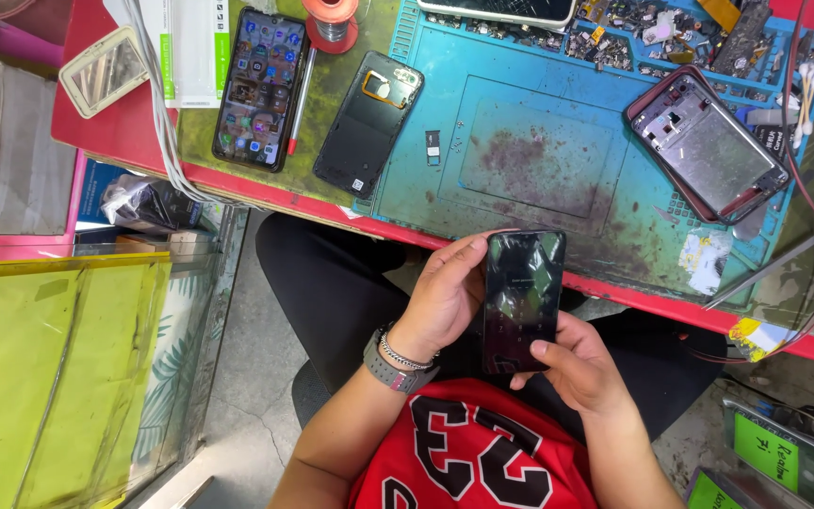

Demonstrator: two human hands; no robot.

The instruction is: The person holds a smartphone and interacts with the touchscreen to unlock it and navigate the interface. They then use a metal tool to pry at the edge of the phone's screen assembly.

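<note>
Between both hands (511, 325), a dark phone (522, 297) is gripped.

Bright even daylight, sharp focus, soft shadows, glare on dark phone screen (522, 300), slight wide-angle edge distortion

This is a phone repair workshop. A stained blue silicone work mat (539, 141) covers the red-edged table (633, 294), its upper compartments filled with small loose parts (652, 33). On it lie a detached black phone back cover (367, 123), a stripped red-rimmed phone frame (708, 146) and a spool of solder wire (331, 21).
</note>
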